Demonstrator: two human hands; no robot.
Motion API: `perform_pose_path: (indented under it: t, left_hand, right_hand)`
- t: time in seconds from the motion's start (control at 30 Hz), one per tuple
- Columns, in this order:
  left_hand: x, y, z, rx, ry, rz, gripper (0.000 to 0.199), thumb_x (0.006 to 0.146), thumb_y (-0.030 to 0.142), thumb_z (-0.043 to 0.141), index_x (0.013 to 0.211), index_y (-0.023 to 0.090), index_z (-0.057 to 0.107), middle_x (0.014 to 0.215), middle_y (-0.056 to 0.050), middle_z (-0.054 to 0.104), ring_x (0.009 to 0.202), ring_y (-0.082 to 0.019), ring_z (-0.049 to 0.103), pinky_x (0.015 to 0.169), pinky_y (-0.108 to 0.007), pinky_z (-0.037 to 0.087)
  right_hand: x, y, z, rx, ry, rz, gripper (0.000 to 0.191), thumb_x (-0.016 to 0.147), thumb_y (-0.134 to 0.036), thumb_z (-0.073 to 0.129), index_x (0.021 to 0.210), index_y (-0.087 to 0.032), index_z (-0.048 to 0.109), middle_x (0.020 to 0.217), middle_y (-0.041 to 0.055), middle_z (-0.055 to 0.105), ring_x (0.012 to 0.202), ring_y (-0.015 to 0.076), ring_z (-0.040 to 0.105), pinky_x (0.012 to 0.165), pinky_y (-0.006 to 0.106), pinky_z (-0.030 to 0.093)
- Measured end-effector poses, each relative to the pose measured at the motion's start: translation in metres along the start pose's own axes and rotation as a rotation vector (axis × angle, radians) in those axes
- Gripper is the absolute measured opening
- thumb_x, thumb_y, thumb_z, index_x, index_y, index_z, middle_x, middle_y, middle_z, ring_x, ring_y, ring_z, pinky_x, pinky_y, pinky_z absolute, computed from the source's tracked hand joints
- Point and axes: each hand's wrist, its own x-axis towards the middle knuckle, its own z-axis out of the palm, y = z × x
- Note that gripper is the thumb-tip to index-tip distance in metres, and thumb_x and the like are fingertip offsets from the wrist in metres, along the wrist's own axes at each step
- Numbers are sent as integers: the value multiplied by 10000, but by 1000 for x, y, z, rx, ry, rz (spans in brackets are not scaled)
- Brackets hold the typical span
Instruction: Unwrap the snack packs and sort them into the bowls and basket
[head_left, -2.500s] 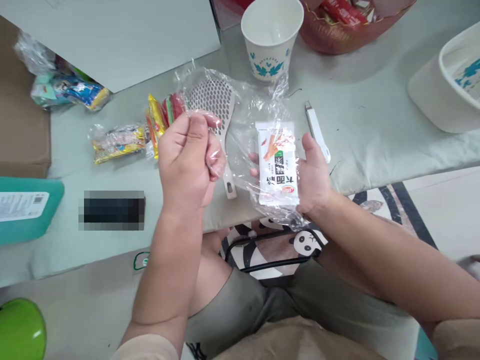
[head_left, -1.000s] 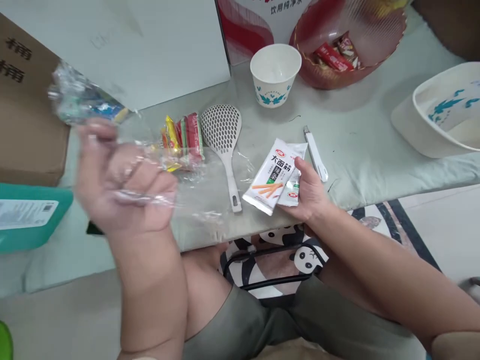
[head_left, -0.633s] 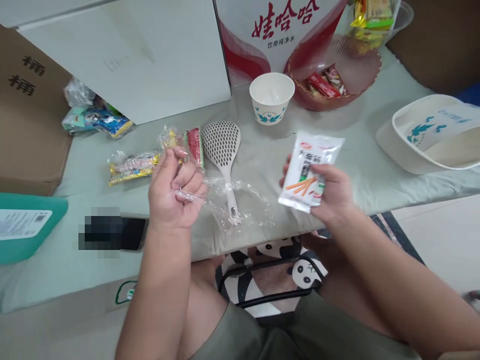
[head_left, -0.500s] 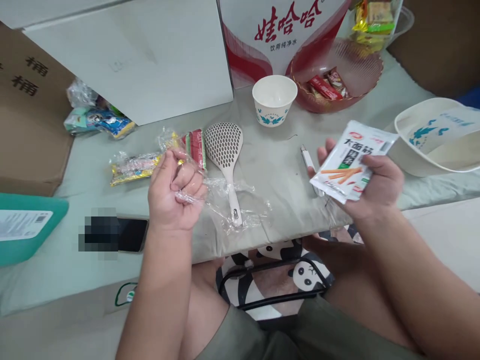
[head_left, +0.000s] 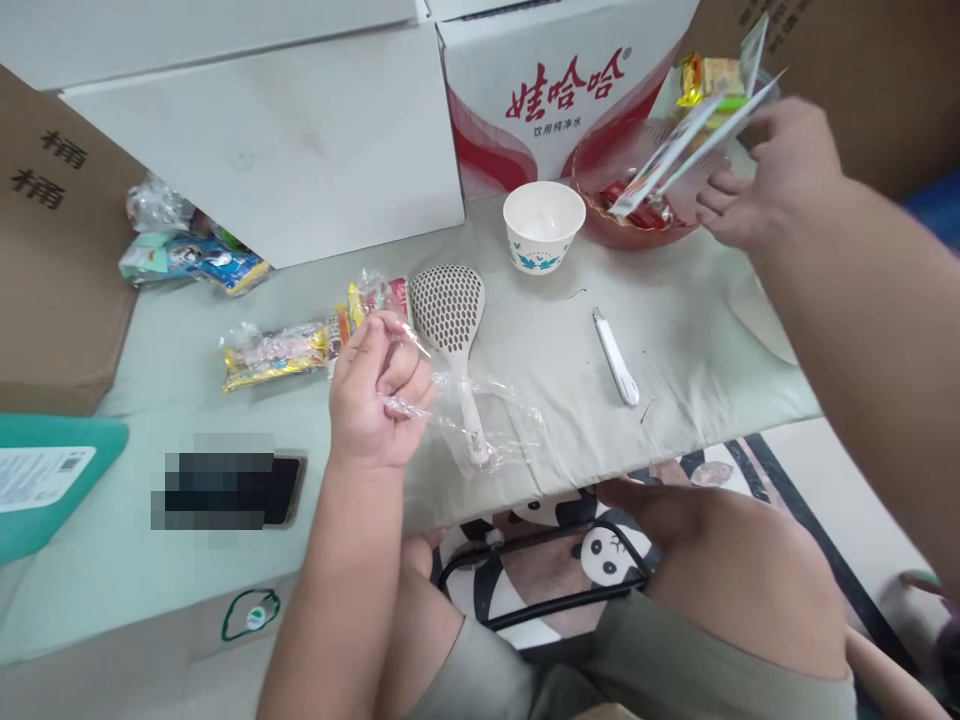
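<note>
My right hand (head_left: pixel 780 165) reaches to the back right with its fingers apart. Thin white snack packets (head_left: pixel 671 155) stand tilted and fanned just off its fingers, over a pink ribbed bowl (head_left: pixel 637 236). Contact between thumb and packets is hard to make out. Red-wrapped snacks (head_left: pixel 645 212) lie inside the bowl. My left hand (head_left: pixel 382 395) is closed around a crumpled clear plastic bag (head_left: pixel 510 405), which trails across the handle of a slotted skimmer (head_left: pixel 450 305). Behind this hand lie yellow and pink wrapped snacks (head_left: pixel 277 355).
A white paper cup (head_left: pixel 544 235) stands left of the bowl. A white utility knife (head_left: pixel 616 360) lies on the cloth. White boxes (head_left: pixel 300 150) line the back. A phone (head_left: pixel 285 490) and a green container (head_left: pixel 60 440) are at left, bagged snacks (head_left: pixel 195 255) behind them.
My right hand has swung from the right front to the back right, bringing the packets over the bowl. The utility knife now shows fully. My left hand keeps its hold on the plastic bag.
</note>
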Motion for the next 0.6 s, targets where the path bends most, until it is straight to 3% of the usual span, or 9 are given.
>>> perform_pose_path:
  t: [0.03, 0.1, 0.17, 0.23, 0.3, 0.37, 0.43, 0.53, 0.6]
  left_hand:
    - [-1, 1, 0, -1, -21, 5, 349, 1056, 321, 468, 791, 223, 674, 443, 101, 174, 306, -53, 126, 313, -153, 175]
    - [-2, 4, -1, 6, -74, 0, 310, 1032, 327, 520, 798, 226, 697, 440, 106, 173, 306, -50, 111, 309, -156, 185]
    - [-5, 7, -1, 24, -130, -23, 284, 1008, 327, 558, 797, 229, 720, 427, 109, 175, 300, -48, 101, 305, -159, 200]
    - [-8, 8, 0, 49, -176, -44, 274, 994, 328, 574, 793, 236, 736, 408, 111, 167, 290, -50, 94, 300, -167, 221]
    - [-11, 8, 1, 68, -219, -53, 268, 988, 336, 577, 802, 250, 750, 392, 114, 148, 278, -52, 79, 293, -175, 233]
    - [-14, 6, 2, 58, -331, -64, 250, 991, 339, 571, 856, 257, 765, 374, 123, 126, 257, -55, 71, 277, -176, 225]
    - [-17, 3, 2, 10, -523, -94, 255, 1007, 328, 537, 948, 240, 768, 357, 137, 121, 228, -58, 68, 253, -178, 191]
    - [-23, -2, 0, -84, -780, -156, 282, 1024, 320, 469, 998, 216, 730, 330, 151, 157, 182, -52, 58, 224, -171, 182]
    - [-28, -9, -4, -101, -739, -162, 291, 1009, 372, 473, 860, 243, 686, 300, 143, 178, 156, -50, 74, 220, -160, 237]
  right_hand:
    - [-8, 11, -6, 42, 39, -79, 275, 861, -238, 614, 596, -305, 579, 797, -39, 755, 910, 154, 704, 654, 267, 553]
    - [-37, 49, -25, 125, -48, -138, 219, 887, -238, 565, 671, -268, 582, 830, -44, 724, 797, 98, 679, 644, 238, 518]
    - [-73, 96, -48, 164, -134, -166, 54, 805, -238, 624, 832, -282, 605, 820, -42, 707, 740, 120, 683, 637, 257, 520]
    - [-106, 137, -67, 147, -284, -150, 170, 751, -225, 674, 894, -279, 600, 869, -37, 709, 736, 127, 691, 674, 273, 534]
    - [-131, 163, -81, 67, -383, -181, 152, 798, -222, 657, 928, -283, 606, 909, -32, 700, 750, 128, 695, 728, 297, 547]
    - [-145, 174, -87, -39, -522, -243, 139, 858, -225, 652, 977, -289, 618, 960, -18, 696, 821, 140, 701, 812, 328, 560]
    - [-149, 179, -87, -124, -664, -277, 165, 882, -242, 672, 1030, -289, 617, 1025, 6, 692, 957, 169, 701, 906, 363, 560]
    - [-144, 185, -77, -159, -781, -249, 294, 858, -284, 731, 1115, -287, 587, 1203, 49, 666, 1217, 211, 637, 1071, 415, 512]
    - [-142, 190, -68, -131, -821, -203, 418, 825, -322, 775, 1183, -288, 561, 1357, 75, 614, 1353, 225, 562, 1171, 435, 443]
